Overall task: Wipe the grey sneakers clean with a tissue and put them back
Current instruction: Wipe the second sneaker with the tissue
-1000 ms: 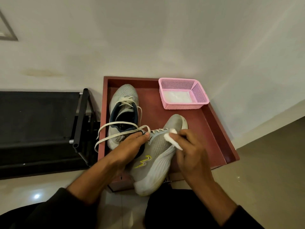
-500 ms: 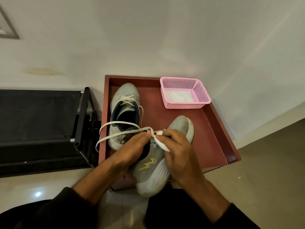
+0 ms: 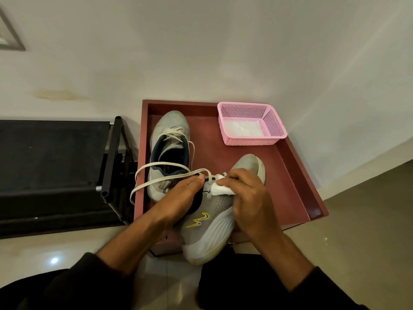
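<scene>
Folded white tissue (image 3: 220,189), pinched in the right hand (image 3: 245,198), pressed on the laces of the grey mesh sneaker (image 3: 212,218) held over the red-brown wooden tray (image 3: 297,175). Left hand (image 3: 181,198) gripped its collar. Loose white laces (image 3: 156,175) risked snagging the tissue. Against the earlier frame, the tissue sat nearer the collar.

You are finding open tray floor (image 3: 279,175) between the pink basket (image 3: 252,124) and raised sneaker (image 3: 214,220), while loose laces (image 3: 161,175) are crossing the left side.
</scene>
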Demonstrator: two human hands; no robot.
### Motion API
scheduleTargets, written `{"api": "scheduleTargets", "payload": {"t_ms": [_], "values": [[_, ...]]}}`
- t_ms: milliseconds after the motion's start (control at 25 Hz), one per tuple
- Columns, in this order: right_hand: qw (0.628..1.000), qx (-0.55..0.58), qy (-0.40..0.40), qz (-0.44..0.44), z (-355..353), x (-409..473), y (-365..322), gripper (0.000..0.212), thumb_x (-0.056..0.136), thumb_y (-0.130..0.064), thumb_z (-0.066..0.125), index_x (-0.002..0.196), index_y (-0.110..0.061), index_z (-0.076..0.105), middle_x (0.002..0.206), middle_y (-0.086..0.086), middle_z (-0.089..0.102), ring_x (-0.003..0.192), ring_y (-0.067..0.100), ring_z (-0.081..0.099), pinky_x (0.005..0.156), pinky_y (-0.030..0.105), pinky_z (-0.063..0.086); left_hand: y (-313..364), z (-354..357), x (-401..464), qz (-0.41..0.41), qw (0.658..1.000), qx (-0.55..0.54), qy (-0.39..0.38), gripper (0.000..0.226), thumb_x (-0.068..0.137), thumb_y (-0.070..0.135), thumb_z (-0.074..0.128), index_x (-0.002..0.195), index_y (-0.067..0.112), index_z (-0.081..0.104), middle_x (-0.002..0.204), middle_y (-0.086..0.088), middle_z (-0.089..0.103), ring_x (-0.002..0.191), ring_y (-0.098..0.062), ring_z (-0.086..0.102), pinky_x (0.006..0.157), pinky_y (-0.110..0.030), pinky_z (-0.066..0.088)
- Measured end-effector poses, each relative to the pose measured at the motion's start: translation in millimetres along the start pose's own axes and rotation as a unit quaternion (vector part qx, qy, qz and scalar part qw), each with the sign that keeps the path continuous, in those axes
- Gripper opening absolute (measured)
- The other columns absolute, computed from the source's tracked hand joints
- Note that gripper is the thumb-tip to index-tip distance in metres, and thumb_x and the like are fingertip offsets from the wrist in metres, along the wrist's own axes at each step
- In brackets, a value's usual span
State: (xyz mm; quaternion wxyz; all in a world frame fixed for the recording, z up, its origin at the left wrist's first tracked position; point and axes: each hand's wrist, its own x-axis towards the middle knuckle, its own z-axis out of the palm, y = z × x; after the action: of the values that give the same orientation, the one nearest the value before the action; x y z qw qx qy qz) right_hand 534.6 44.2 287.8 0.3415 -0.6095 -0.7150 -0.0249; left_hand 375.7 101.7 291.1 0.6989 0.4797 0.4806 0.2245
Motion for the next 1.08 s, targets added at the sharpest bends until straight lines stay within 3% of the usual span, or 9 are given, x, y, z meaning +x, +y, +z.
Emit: {"api": "scheduleTargets", "payload": {"t_ms": [80,200,360,480,560,720,840,960,1080], "values": [[1.000,0.006,0.004,0.023,0,-2,-3,0.035,0.083,-0.001,0.044,0.099,-0.003,0.075,0.099,0.008,0.065,0.096,0.016,0.057,0.086,0.031,0.050,-3,-1,2,0.001,1.000,0.000,-0.003,0.030,0.105,0.033,0.043,0.106,0.022,0.071,0.113,0.000,0.073,0.113,-0.016,0.065,0.108,-0.037,0.045],[0.997,0.022,-0.052,-0.059,1,-16,-18,0.031,0.088,-0.001,0.047,0.103,-0.003,0.074,0.104,0.008,0.066,0.100,0.018,0.059,0.093,0.028,0.048,-2,-2,2,0.001,1.000,-0.013,-0.005,0.035,0.106,0.030,0.041,0.113,0.009,0.068,0.119,-0.014,0.070,0.114,-0.024,0.065,0.108,-0.043,0.045],[0.996,-0.050,0.003,0.079,-2,-1,8,0.038,0.081,-0.005,0.043,0.100,-0.006,0.075,0.098,0.004,0.065,0.093,0.017,0.057,0.080,0.029,0.052,-3,-2,-2,0.021,0.999,0.017,-0.030,0.035,0.106,0.033,0.039,0.113,0.017,0.069,0.114,-0.003,0.074,0.108,-0.012,0.068,0.096,-0.027,0.050],[0.999,-0.021,-0.018,0.028,0,-11,-12,0.037,0.083,-0.004,0.043,0.103,-0.004,0.074,0.099,0.006,0.064,0.093,0.019,0.058,0.086,0.025,0.049,-4,-1,-3,0.036,0.999,0.002,-0.023,0.034,0.107,0.030,0.039,0.114,0.014,0.068,0.113,-0.003,0.073,0.097,-0.003,0.069,0.079,-0.012,0.053],[0.999,-0.031,-0.036,0.014,-2,-14,-10,0.035,0.081,0.001,0.047,0.103,-0.003,0.074,0.100,0.007,0.064,0.094,0.021,0.058,0.085,0.032,0.053,-5,-2,-2,0.046,0.999,0.008,-0.011,0.036,0.106,0.030,0.039,0.115,0.009,0.067,0.116,-0.009,0.071,0.097,-0.007,0.067,0.081,-0.016,0.052],[0.987,-0.082,-0.007,0.135,-7,-5,10,0.031,0.080,0.005,0.056,0.102,-0.007,0.074,0.098,0.003,0.060,0.090,0.021,0.058,0.068,0.039,0.056,-7,2,-2,0.059,0.998,0.024,-0.006,0.037,0.106,0.032,0.041,0.115,0.005,0.065,0.115,-0.015,0.069,0.097,-0.012,0.062,0.088,-0.025,0.049],[0.998,0.017,-0.040,0.044,-7,-16,-21,0.031,0.084,0.001,0.056,0.107,-0.009,0.074,0.103,0.002,0.063,0.097,0.017,0.060,0.083,0.029,0.053,-6,0,-1,0.050,0.999,-0.012,0.012,0.038,0.106,0.030,0.042,0.114,-0.001,0.063,0.099,-0.018,0.068,0.091,-0.017,0.060,0.080,-0.026,0.052],[0.990,0.049,-0.113,-0.074,-13,-25,-24,0.025,0.094,-0.008,0.054,0.110,-0.007,0.073,0.105,0.005,0.065,0.098,0.018,0.061,0.086,0.026,0.049,-4,-6,3,0.055,0.998,0.012,0.036,0.038,0.106,0.027,0.041,0.101,-0.002,0.064,0.084,-0.014,0.064,0.082,-0.020,0.057,0.077,-0.034,0.047],[1.000,0.002,-0.030,0.001,-15,-17,5,0.028,0.089,-0.010,0.052,0.104,-0.007,0.076,0.106,-0.001,0.063,0.096,0.018,0.061,0.082,0.032,0.051,-3,-7,4,0.048,0.998,0.017,0.041,0.039,0.106,0.030,0.041,0.102,-0.001,0.063,0.090,-0.024,0.065,0.084,-0.023,0.058,0.081,-0.039,0.049]]}}
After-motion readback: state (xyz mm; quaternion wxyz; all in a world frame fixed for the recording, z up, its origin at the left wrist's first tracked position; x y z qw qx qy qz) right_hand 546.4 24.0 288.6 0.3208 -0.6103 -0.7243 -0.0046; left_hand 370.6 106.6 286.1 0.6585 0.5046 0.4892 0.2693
